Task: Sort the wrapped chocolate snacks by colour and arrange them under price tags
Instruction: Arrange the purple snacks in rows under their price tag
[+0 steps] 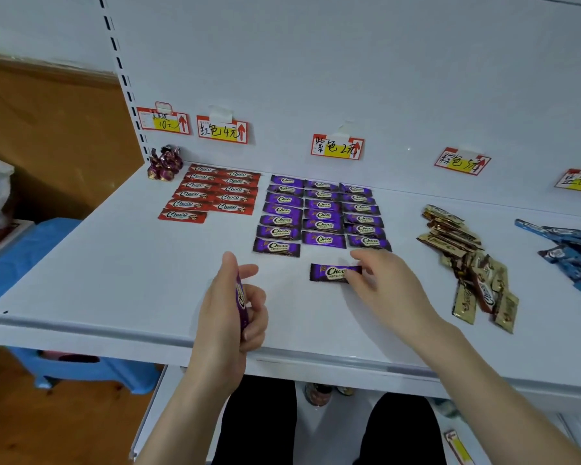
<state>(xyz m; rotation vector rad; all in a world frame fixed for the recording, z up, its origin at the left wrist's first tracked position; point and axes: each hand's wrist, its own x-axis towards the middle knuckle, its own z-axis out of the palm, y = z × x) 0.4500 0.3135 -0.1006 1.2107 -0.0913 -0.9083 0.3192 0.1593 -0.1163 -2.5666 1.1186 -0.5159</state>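
Sorting is on the purple lot right now. One loose bar (331, 272) lies flat on the shelf (114, 280), straight below the purple tag (337, 147) and just short of the purple rows (322, 213) laid out under that tag. The right hand (383, 280) is on it, fingers (353, 276) pinching its right-hand end, while the rest of the wrapper sits on the shelf.

Below the tag and a little left, the left hand (235, 303) grips a spare bar (241, 302) on edge, its fingers curled round the wrapper. I can't tell whether there's more than one in there.

Look at the rows: three columns, and the left one runs one bar longer than the other two. The loose bar sits just beneath the middle column, apart from it and not yet squared up. So this looks like the placing step for purple, close to done.

The next move likely calls for a short push up toward the tag, seating the bar snug under the middle column, label level with its neighbours and without nudging them. Then the spare bar probably goes under the right column.

Left of the tag, the red bars (215, 194) are already laid in order. Right of it, the gold bars (467, 263) and blue bars (571, 250) lie in loose heaps, so there's plenty of sorting left.
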